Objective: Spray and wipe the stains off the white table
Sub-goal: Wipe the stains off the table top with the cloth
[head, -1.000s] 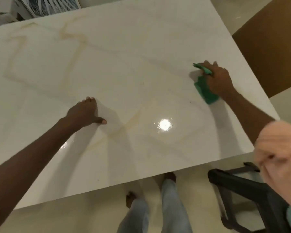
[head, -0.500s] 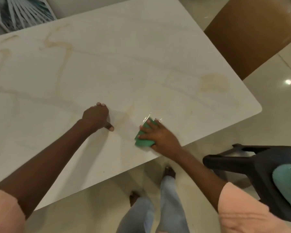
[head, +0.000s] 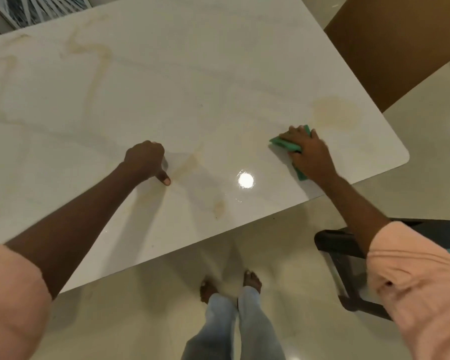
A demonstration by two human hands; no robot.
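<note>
The green cloth [head: 289, 146] is being pressed flat-fingered onto the white table [head: 192, 81] by the right hand [head: 309, 152]; the left hand [head: 146, 159], fingers curled and empty, is being braced there. Brown stains [head: 335, 113] are still showing widely; wiping is judged unfinished.

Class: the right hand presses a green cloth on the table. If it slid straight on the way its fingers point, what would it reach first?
The right hand with the cloth points up and left; only bare table with faint streaks seems ahead. The yellowish patch lies off to the side.
</note>
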